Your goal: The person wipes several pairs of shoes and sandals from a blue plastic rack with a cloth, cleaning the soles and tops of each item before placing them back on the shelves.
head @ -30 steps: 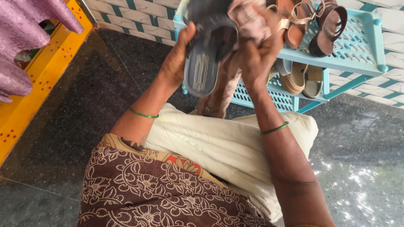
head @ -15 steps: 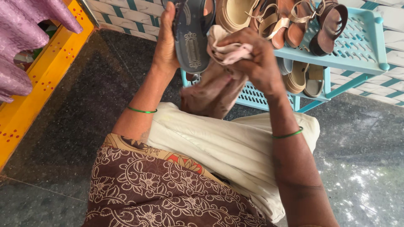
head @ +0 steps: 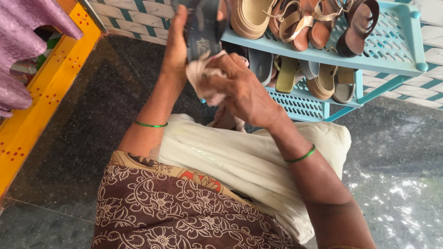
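Left hand (head: pixel 177 44) clasping dark sandal (head: pixel 203 27), right hand (head: pixel 244 90) bunched around cloth (head: pixel 205 78) (seemingly against its sole)

Left hand (head: pixel 177 46) gripping a dark grey rubber sandal (head: pixel 203 27), right hand (head: pixel 244 92) pressing a crumpled pinkish cloth (head: pixel 203 76) against it, light blue plastic shoe rack (head: pixel 392 50) behind

At upper right you see a light blue shoe rack (head: pixel 406 55) holding brown strappy sandals (head: pixel 323 23) and a beige shoe (head: pixel 249 18) on top. A yellow frame (head: pixel 41 97) and purple cloth (head: pixel 23 41) fill your upper left, over dark speckled floor (head: pixel 83 138).
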